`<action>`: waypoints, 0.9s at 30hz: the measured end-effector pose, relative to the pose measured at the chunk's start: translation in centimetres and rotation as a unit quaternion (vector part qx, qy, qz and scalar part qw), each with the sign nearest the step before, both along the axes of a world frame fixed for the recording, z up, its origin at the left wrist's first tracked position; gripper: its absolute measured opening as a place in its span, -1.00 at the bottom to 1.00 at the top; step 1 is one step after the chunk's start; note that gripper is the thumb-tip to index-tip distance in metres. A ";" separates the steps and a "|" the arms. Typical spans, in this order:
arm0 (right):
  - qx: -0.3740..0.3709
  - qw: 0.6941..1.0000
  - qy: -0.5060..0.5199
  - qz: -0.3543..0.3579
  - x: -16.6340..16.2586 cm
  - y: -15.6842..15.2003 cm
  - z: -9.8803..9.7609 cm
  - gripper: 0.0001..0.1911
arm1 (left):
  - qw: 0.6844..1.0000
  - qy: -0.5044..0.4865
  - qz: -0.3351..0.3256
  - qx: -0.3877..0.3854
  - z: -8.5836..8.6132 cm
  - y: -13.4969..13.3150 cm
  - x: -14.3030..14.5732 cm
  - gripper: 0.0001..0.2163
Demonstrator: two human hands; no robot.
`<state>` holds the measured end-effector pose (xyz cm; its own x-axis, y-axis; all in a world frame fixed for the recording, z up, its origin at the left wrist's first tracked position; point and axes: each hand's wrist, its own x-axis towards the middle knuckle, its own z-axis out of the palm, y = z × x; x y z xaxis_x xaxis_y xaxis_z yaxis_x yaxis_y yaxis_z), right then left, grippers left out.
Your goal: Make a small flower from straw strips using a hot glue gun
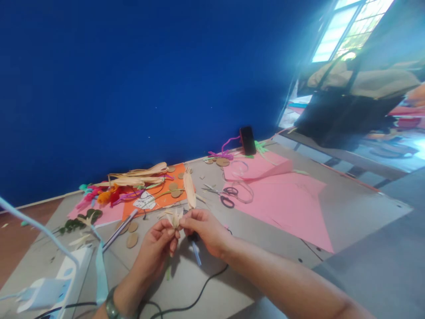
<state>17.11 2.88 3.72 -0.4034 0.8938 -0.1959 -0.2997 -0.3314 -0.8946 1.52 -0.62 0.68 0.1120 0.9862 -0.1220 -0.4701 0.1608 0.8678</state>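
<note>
Between my two hands is a small pale flower shape (175, 218) that looks made of dried husk strips, with a green stem-like piece (168, 271) showing below. My left hand (158, 239) is closed, thumb and fingers pinching the flower's base. From the other side, my right hand (208, 230) pinches the flower's edge with thumb and forefinger. Just beyond the fingers lies a long dried husk strip (190, 189). Under my right hand, a translucent bluish stick (195, 253) pokes out, its far end hidden.
Scissors (228, 201) lie beside pink paper (282, 199). A bundle of husks (139, 175) and coloured pipe cleaners (109, 195) rest near orange paper (168, 199). A power strip (75, 270) with a plugged charger stands front left. A black cable (199, 294) crosses the front. A phone (247, 141) leans against the blue wall.
</note>
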 end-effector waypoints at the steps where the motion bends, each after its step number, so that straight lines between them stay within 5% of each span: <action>1: -0.001 1.000 0.004 0.000 0.0 0.0 0.0 -0.79 | 1.000 0.001 0.001 0.002 -0.1 0.0 0.0 -0.80; 27: -0.002 1.000 0.000 -0.017 -0.2 0.0 -0.1 -0.75 | 1.000 0.008 0.027 -0.005 -0.1 0.1 -0.1 -0.79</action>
<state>16.88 2.83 3.66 -0.3726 0.9062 -0.2001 -0.3116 -0.3253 -0.8928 1.43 -0.49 0.57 0.0568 0.9895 -0.1331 -0.4647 0.1442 0.8736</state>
